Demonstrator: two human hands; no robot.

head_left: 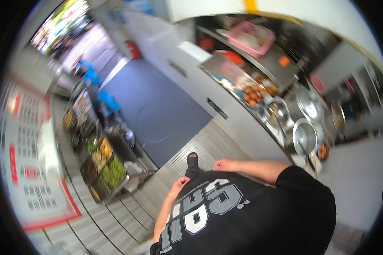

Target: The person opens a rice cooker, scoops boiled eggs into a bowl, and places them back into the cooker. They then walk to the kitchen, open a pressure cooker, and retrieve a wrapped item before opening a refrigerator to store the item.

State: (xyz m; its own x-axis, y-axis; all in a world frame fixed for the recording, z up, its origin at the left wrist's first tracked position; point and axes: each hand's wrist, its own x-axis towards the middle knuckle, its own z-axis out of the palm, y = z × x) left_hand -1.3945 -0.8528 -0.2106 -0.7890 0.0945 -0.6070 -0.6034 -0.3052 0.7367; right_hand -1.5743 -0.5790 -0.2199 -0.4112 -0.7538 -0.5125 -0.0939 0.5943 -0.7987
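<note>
My left hand [180,184] is beside the front of my black printed T-shirt [252,204], its fingers curled. Whether it pinches the cloth is unclear. On the other side, my right hand [225,165] hovers near the shirt's lower edge with the fingers folded in, and no object shows in it. Between the hands, a foot in a black sandal [192,158] stands on the grey plank-patterned floor [207,142]. Ahead lies a dark blue-grey mat [166,105].
At left, a food counter holds metal trays of chopped greens [113,172] and other foods beside a wall menu board [28,159]. At right, a low partition [191,83] borders a worktop with eggs [252,96], a metal pot [304,137] and a pink basket [250,38]. A fire extinguisher [132,50] stands near the doorway.
</note>
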